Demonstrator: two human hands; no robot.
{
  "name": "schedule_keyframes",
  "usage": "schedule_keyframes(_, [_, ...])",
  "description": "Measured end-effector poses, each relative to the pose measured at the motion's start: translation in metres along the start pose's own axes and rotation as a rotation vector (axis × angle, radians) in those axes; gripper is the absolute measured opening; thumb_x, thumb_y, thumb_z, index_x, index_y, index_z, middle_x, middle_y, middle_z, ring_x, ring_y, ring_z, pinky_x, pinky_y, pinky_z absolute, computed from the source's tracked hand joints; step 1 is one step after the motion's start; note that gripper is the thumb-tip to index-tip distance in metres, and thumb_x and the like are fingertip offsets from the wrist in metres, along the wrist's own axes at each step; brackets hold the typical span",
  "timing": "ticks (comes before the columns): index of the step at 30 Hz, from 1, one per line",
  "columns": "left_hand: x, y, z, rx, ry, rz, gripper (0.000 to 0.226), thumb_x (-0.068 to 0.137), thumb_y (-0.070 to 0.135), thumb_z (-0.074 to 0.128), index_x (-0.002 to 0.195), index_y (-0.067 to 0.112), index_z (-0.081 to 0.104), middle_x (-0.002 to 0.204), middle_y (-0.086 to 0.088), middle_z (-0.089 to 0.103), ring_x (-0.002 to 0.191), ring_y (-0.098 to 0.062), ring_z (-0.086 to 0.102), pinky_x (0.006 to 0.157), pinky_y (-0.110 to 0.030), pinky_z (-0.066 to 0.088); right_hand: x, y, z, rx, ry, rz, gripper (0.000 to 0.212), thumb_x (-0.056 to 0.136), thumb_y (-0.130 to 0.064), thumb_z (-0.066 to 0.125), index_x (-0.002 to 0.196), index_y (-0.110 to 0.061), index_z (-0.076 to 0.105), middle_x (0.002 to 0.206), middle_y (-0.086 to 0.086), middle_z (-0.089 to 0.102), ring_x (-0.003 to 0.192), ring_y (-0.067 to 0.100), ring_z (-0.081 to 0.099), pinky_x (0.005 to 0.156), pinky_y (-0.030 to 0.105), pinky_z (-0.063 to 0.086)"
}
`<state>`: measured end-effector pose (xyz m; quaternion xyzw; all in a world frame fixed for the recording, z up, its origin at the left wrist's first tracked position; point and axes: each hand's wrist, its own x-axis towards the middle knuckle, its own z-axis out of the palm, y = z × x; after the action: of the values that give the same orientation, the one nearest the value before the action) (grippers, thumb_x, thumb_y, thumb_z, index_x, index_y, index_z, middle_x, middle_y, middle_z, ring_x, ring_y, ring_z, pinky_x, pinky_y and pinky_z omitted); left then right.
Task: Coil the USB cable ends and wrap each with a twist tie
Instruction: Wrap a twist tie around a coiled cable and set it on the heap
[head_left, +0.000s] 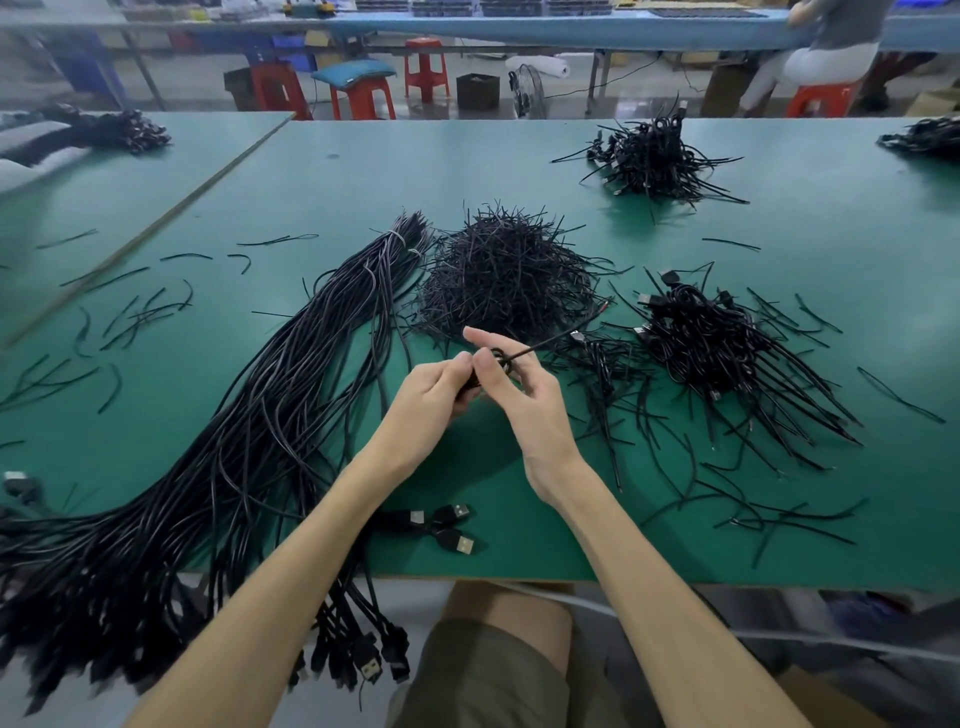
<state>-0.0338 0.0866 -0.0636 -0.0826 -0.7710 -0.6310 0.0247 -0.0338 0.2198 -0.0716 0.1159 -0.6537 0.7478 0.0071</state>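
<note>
Above the green desk (779, 249), a worker's left hand (434, 397) and right hand (522, 402) meet around a small coil of black USB cable (500, 357). The fingers (460, 364) of both pinch it, and one strand trails up to the right. A heap of twist ties (504, 275) lies just beyond. A long cable bundle (291, 405) runs along the left, and a pile of coiled cables (717, 343) sits to the right.
</note>
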Motion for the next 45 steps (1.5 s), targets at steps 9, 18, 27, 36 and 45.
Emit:
schedule_keyframes(9, [-0.001, -0.002, -0.001, 0.013, 0.027, -0.007, 0.045, 0.112, 0.027, 0.036, 0.096, 0.006, 0.072, 0.054, 0.016, 0.042, 0.048, -0.002, 0.033, 0.048, -0.016, 0.027, 0.0, 0.003, 0.001, 0.032, -0.01, 0.045, 0.026, 0.096, -0.033, 0.068, 0.118, -0.019, 0.074, 0.115, -0.005, 0.074, 0.115, 0.007, 0.064, 0.095, 0.017, 0.048])
schedule_keyframes(18, [0.0, 0.001, -0.002, -0.046, 0.056, 0.011, 0.056, 0.112, 0.03, 0.034, 0.077, 0.041, 0.077, 0.05, 0.019, 0.046, 0.044, 0.0, 0.038, 0.044, -0.008, 0.029, 0.003, 0.01, 0.0, -0.021, 0.027, 0.004, 0.018, 0.091, -0.03, 0.075, 0.106, -0.02, 0.073, 0.105, -0.004, 0.075, 0.105, 0.013, 0.066, 0.095, 0.022, 0.049])
schedule_keyframes(27, [0.005, -0.009, -0.003, 0.023, 0.12, -0.026, 0.056, 0.108, 0.044, 0.039, 0.056, 0.023, 0.045, 0.051, 0.014, 0.036, 0.046, -0.004, 0.028, 0.045, -0.015, 0.025, 0.002, 0.014, -0.001, -0.111, 0.106, -0.025, 0.017, 0.086, -0.026, 0.08, 0.093, -0.012, 0.073, 0.09, 0.0, 0.076, 0.089, 0.02, 0.069, 0.087, 0.033, 0.055])
schedule_keyframes(36, [0.006, -0.011, -0.005, 0.055, 0.145, -0.042, 0.054, 0.11, 0.036, 0.038, 0.059, 0.017, 0.035, 0.048, 0.011, 0.033, 0.044, -0.007, 0.027, 0.044, -0.016, 0.025, -0.001, 0.01, 0.003, -0.284, 0.083, -0.008, 0.031, 0.091, -0.044, 0.072, 0.077, -0.017, 0.064, 0.061, -0.013, 0.06, 0.059, 0.002, 0.05, 0.06, 0.017, 0.041])
schedule_keyframes(45, [0.005, -0.008, -0.005, -0.004, 0.195, -0.088, 0.054, 0.11, 0.033, 0.039, 0.058, 0.019, 0.032, 0.048, 0.01, 0.031, 0.042, -0.007, 0.025, 0.042, -0.018, 0.023, -0.003, 0.008, 0.005, -0.339, -0.018, -0.044, 0.03, 0.101, -0.038, 0.06, 0.08, -0.018, 0.067, 0.061, 0.003, 0.064, 0.055, 0.01, 0.055, 0.06, 0.031, 0.048])
